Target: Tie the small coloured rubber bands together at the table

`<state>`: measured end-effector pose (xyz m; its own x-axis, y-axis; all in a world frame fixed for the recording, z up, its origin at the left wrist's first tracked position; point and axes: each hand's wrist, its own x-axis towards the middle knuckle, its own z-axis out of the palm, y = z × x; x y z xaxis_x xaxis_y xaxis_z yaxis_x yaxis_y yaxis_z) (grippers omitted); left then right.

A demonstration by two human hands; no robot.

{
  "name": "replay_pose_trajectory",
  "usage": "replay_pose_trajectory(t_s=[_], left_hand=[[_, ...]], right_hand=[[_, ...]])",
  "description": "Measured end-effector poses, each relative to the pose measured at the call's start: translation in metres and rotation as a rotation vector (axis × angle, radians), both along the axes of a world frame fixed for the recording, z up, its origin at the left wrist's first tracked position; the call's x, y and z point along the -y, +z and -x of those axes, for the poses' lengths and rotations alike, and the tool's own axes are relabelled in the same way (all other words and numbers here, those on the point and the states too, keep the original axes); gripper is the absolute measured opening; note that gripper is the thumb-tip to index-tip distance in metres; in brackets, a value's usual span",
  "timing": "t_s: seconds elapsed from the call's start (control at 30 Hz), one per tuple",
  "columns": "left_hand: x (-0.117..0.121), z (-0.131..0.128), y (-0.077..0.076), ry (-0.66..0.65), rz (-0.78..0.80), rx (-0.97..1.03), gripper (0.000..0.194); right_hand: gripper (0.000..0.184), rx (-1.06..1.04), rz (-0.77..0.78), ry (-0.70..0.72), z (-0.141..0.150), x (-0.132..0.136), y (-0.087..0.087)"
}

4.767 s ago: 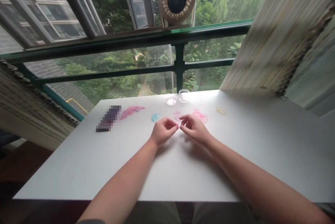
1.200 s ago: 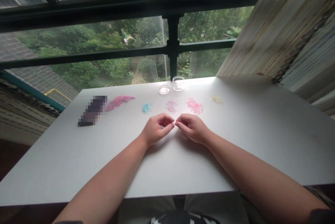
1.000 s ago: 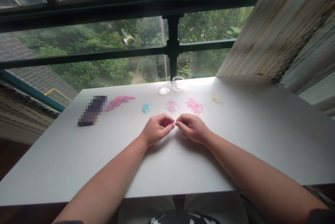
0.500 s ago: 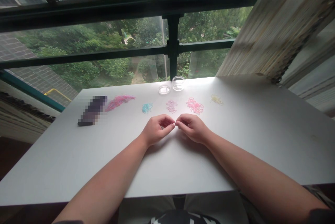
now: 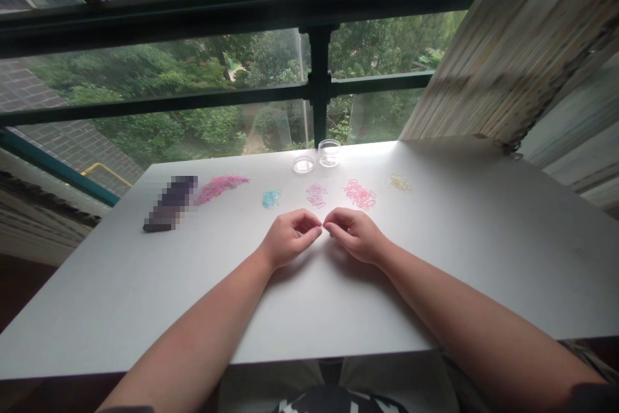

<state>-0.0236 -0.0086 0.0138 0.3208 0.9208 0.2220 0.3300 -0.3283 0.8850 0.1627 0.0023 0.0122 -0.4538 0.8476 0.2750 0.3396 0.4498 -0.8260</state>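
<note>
My left hand point(image 5: 293, 236) and my right hand point(image 5: 356, 234) meet fingertip to fingertip over the middle of the white table point(image 5: 193, 297). Thumb and forefinger are pinched together on each. Whatever lies in the pinch is too small to name. Just beyond the fingers are small loose piles that look like little rubber bands: a turquoise pile point(image 5: 271, 199), a lilac pile point(image 5: 316, 195), a pink pile point(image 5: 359, 194) and a pale yellow pile point(image 5: 400, 183). A larger mixed pink heap point(image 5: 222, 187) spreads out at the left.
A clear round tub point(image 5: 329, 154) and a flat clear round lid or dish point(image 5: 304, 165) stand at the table's far edge. At the left lies a dark, pixelated oblong object point(image 5: 171, 204). Behind the table are green window bars point(image 5: 319, 87); a striped curtain point(image 5: 459, 58) hangs right.
Both hands stay nearly in place, fingertips still pinched together. The piles and clear containers have not moved.
</note>
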Motion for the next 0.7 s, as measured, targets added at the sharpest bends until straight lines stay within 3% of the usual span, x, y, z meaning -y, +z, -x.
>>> replay_pose_trajectory(t_s=[0.7], left_hand=[[-0.0009, 0.0011, -0.0009, -0.01, -0.018, -0.011, 0.011]], right_hand=[[0.007, -0.024, -0.008, 0.055, -0.0002, 0.0013, -0.0019]])
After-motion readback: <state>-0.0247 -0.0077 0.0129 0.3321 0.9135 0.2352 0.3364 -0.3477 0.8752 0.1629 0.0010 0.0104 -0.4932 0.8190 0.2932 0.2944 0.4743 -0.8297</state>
